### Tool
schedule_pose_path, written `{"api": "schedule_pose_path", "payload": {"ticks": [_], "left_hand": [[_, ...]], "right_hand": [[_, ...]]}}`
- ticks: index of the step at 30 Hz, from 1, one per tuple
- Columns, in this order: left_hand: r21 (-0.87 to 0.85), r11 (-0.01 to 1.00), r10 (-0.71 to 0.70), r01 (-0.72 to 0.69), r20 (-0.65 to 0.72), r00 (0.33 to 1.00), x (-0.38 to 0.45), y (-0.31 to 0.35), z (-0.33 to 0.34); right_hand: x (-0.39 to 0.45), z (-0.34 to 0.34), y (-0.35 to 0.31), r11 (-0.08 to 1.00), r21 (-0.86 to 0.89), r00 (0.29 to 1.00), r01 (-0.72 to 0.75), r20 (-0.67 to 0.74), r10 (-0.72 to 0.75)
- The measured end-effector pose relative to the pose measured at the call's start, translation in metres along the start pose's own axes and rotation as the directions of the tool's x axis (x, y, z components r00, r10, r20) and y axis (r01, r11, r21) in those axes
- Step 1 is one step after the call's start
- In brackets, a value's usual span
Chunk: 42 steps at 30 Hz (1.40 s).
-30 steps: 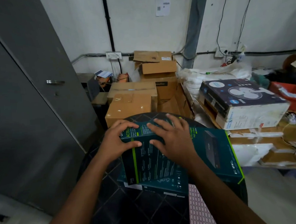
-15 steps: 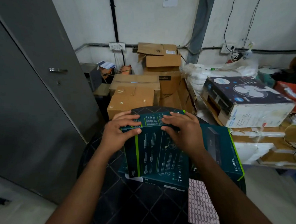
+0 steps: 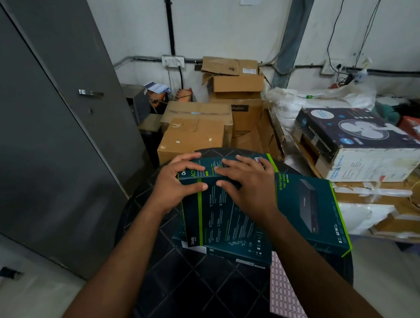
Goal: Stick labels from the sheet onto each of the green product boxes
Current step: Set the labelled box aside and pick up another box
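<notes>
A dark green product box (image 3: 221, 216) lies on top of a stack on the round black table (image 3: 187, 293). My left hand (image 3: 178, 182) grips its far left corner, thumb on the top face and fingers over the far side. My right hand (image 3: 249, 183) holds the far edge next to it, fingers spread along the printed side face. A second, larger green box (image 3: 311, 209) sticks out to the right, and a third (image 3: 236, 254) shows underneath. The pink-gridded label sheet (image 3: 284, 293) lies on the table under my right forearm.
A grey metal door (image 3: 44, 119) stands close on the left. Brown cartons (image 3: 195, 135) are piled behind the table. A fan box (image 3: 354, 141) and white bags (image 3: 298, 100) crowd the right side, with cables along the wall.
Both hands slid from lying flat on the top box to its far edge. The box's far side face has tipped up into view.
</notes>
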<state>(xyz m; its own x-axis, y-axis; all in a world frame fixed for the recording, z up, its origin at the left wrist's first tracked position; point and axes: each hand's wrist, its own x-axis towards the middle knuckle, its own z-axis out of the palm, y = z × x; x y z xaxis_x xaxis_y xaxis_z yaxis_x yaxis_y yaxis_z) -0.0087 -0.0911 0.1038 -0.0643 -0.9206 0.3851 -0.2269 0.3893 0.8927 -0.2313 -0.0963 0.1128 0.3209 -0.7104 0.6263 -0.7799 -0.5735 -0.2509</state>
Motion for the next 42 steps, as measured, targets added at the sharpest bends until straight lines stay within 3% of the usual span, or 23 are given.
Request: {"api": "schedule_pose_path", "payload": {"ticks": [3, 8, 11, 14, 17, 23, 26, 29, 34, 38, 40, 42], "left_hand": [[-0.042, 0.999, -0.019, 0.019, 0.007, 1.000, -0.002, -0.003, -0.003], [-0.177, 0.982, -0.072, 0.071, -0.001, 0.997, -0.015, -0.011, -0.003], [-0.217, 0.973, -0.093, 0.086, -0.024, 0.995, -0.016, -0.008, -0.007], [-0.292, 0.951, -0.108, 0.103, -0.002, 0.994, -0.019, -0.005, -0.014], [-0.310, 0.943, -0.119, 0.118, 0.016, 0.993, -0.020, -0.002, -0.019], [-0.345, 0.932, -0.108, 0.109, 0.020, 0.994, -0.013, -0.001, -0.012], [-0.361, 0.923, -0.137, 0.134, 0.017, 0.990, -0.010, -0.004, -0.015], [-0.369, 0.922, -0.108, 0.121, 0.054, 0.993, -0.008, -0.001, -0.018], [-0.282, 0.947, -0.128, 0.154, 0.110, 0.986, 0.003, 0.008, -0.020], [-0.161, 0.978, -0.121, 0.135, 0.090, 0.989, 0.004, 0.007, -0.024], [0.056, 0.998, -0.020, 0.018, 0.044, 0.999, 0.005, 0.006, -0.025], [0.337, 0.929, 0.151, -0.154, 0.036, 0.988, 0.009, 0.009, -0.023]], "right_hand": [[0.001, 0.014, -0.016, 0.998, -0.013, 0.997, 0.065, 0.031, -0.065], [0.004, 0.026, -0.027, 0.994, 0.109, 0.994, 0.011, -0.106, 0.001], [0.007, 0.023, -0.028, 0.989, 0.149, 0.997, 0.007, -0.076, 0.004], [0.005, 0.005, -0.013, 0.993, 0.115, 1.000, 0.007, 0.010, -0.008], [-0.004, -0.018, 0.017, 0.990, 0.101, 0.995, -0.096, 0.017, 0.095], [-0.010, -0.016, 0.033, 0.946, 0.293, 0.985, -0.138, -0.060, 0.162], [-0.006, -0.018, 0.037, 0.911, 0.370, 0.978, -0.179, -0.030, 0.204], [-0.013, -0.033, 0.059, 0.921, 0.344, 0.979, -0.183, -0.025, 0.204], [-0.018, -0.037, 0.068, 0.884, 0.409, 0.962, -0.226, -0.050, 0.269], [-0.024, -0.043, 0.075, 0.729, 0.616, 0.936, -0.299, 0.042, 0.348], [-0.026, -0.045, 0.076, 0.700, 0.638, 0.919, -0.320, 0.031, 0.392], [-0.024, -0.046, 0.071, 0.689, 0.642, 0.907, -0.337, 0.026, 0.420]]}}
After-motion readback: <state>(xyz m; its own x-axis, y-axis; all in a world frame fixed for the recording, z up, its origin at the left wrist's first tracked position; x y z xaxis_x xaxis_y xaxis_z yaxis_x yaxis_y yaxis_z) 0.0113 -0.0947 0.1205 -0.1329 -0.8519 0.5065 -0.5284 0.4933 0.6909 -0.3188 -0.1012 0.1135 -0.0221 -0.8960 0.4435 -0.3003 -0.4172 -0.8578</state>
